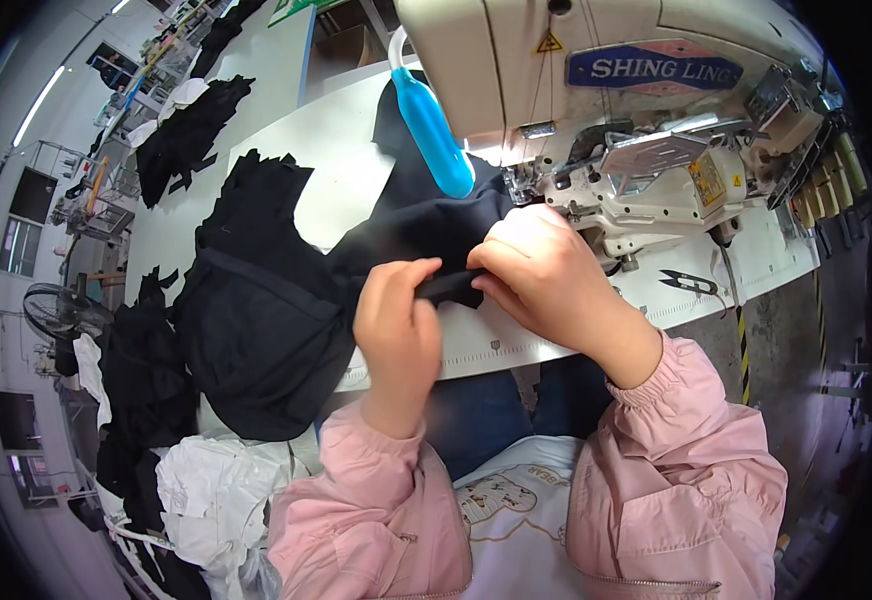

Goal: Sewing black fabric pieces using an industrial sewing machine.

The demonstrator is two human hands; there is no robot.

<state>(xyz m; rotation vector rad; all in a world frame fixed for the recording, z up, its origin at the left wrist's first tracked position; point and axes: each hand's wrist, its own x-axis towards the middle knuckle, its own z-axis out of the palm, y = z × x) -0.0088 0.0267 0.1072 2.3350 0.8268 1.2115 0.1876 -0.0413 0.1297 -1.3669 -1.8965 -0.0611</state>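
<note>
A length of black fabric (pixel 426 230) runs from the sewing machine's needle area toward me. At its near edge, my right hand (pixel 546 265) pinches a fold between thumb and fingertips, just in front of the presser foot (pixel 524 185). My left hand (pixel 396 315) is curled at the same edge, the fabric between its thumb and forefinger. The cream sewing machine (pixel 656 25) stands beyond my right hand, a bright blue tube-shaped piece (pixel 436 135) hanging from its left side.
More black fabric (pixel 266 330) is heaped at the left of the white table (pixel 341 200) and droops over its edge. Thread snips (pixel 691 282) lie on the right. White plastic bags (pixel 221 495) sit at lower left. A fan (pixel 61 310) stands farther left.
</note>
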